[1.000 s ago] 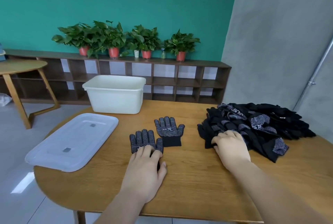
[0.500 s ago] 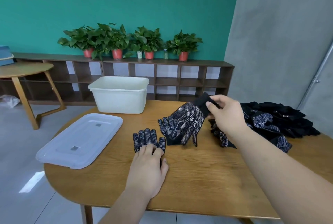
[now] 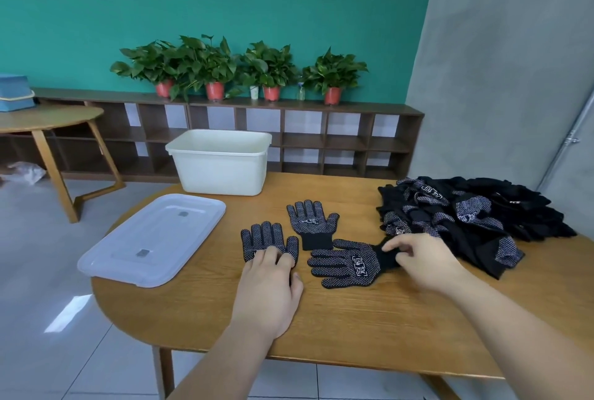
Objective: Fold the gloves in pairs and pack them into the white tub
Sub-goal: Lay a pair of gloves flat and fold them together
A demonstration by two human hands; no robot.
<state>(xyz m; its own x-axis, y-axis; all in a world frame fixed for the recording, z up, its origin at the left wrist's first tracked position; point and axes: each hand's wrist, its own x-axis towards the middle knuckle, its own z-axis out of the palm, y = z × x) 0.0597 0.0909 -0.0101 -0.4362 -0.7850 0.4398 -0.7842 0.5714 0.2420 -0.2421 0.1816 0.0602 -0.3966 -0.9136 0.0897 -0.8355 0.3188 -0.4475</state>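
Closest to us is the wooden table (image 3: pixel 353 319), and both our arms reach out over its near edge. Our left hand (image 3: pixel 270 284) lies flat, palm down, with its fingers straight. The fingertips press on the cuff end of the near glove (image 3: pixel 262 238), and the hand grips nothing. That glove is black with white dots and is spread flat, its fingers pointing away from us.

Just to the right, our right hand (image 3: pixel 424 266) has its fingers curled, and they pinch the black cuff of the sideways glove (image 3: pixel 345 266). This glove lies on the tabletop dotted side up. Its fingers point left towards our left hand, and it does not touch the near glove. A little beyond, between the two, sits the far glove (image 3: pixel 311 222). It lies flat, dotted side up, fingers pointing away, with its cuff just beside the sideways glove.

To the left, a clear plastic lid (image 3: pixel 154 238) rests along the table's left edge. To the right, past our right hand, a loose pile of gloves (image 3: pixel 466 216) is heaped, black and dotted alike. Further back, at the table's far edge, stands the white tub (image 3: pixel 221 164), open-topped, and we cannot see its bottom. Behind the table, a low wooden shelf (image 3: pixel 353 142) runs along a green wall, with potted plants (image 3: pixel 212 65) on its top.
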